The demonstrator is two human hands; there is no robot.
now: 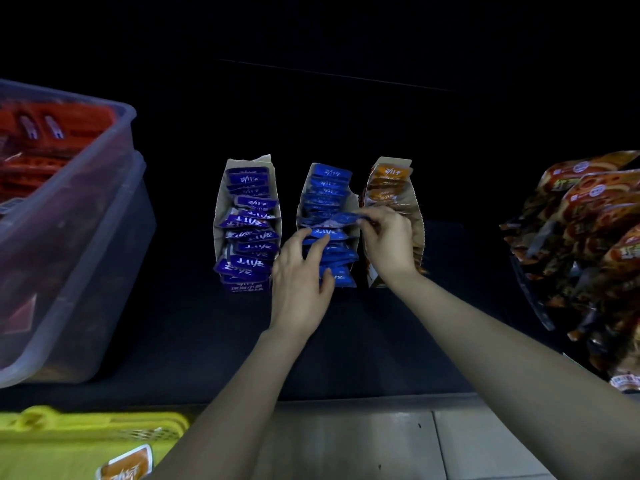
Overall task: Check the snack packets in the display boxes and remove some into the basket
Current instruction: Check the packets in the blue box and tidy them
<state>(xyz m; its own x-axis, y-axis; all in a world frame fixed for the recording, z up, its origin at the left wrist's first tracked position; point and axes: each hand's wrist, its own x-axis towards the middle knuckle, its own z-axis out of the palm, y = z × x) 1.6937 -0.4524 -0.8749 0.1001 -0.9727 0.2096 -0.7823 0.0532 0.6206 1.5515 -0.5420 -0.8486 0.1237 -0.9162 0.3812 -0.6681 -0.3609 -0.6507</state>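
Three cardboard display boxes stand side by side on a dark shelf. The left box (219, 216) holds purple-blue snack packets, the middle box (354, 202) blue ones, the right box (417, 202) orange ones. My right hand (389, 239) pinches a blue packet (341, 218) lifted and turned flat above the middle box. Straight fingers of my left hand (299, 282) touch the blue packets (327, 233) in the front half of that box. A yellow basket (86, 434) sits at the lower left with an orange packet (126, 464) in it.
A clear plastic bin (79, 188) of red packets fills the left of the shelf. Larger orange-red snack bags (595, 220) hang or lean at the right. The shelf's front edge (346, 398) runs below my arms, with grey floor tiles beneath.
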